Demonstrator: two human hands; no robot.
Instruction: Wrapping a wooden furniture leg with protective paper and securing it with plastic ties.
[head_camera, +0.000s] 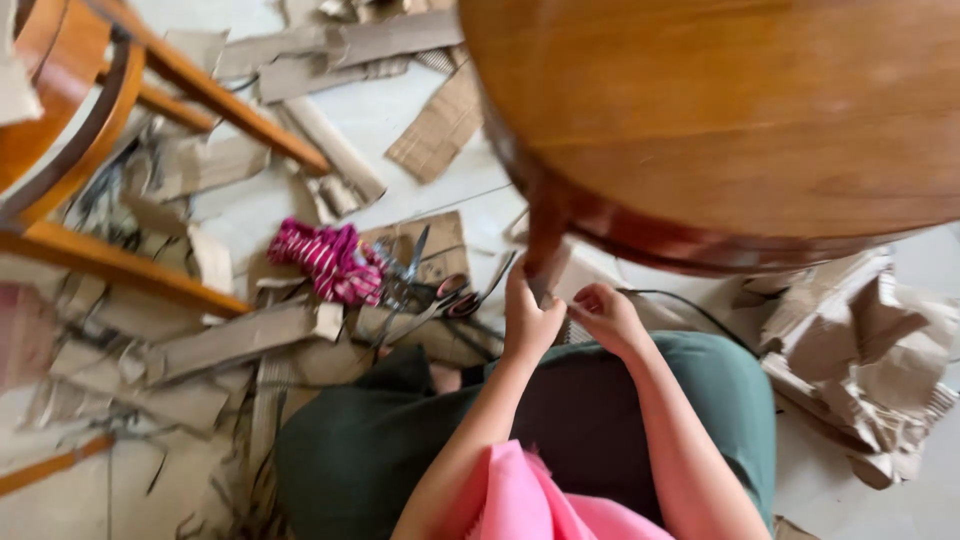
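The table leg (545, 245) stands just before your knees, under the round wooden table (720, 110). Your left hand (528, 318) grips its foot, fingers curled closed; your right hand (608, 315) rests beside, loosely curled, empty. Scissors (440, 300) lie on cardboard scraps (240, 335) nearby.

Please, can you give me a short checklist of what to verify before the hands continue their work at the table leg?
1. Left hand touches the table leg: ok.
2. Right hand is beside the leg, fingers curled; what it holds: cannot tell.
3. Scissors lie on the floor close to the left hand, apart from it: ok.
4. Floor around the knees free of cardboard scraps: not ok.
5. Dark cable passes near the right hand; touching it or not: cannot tell.
6. Table top hides part of the leg: not ok.
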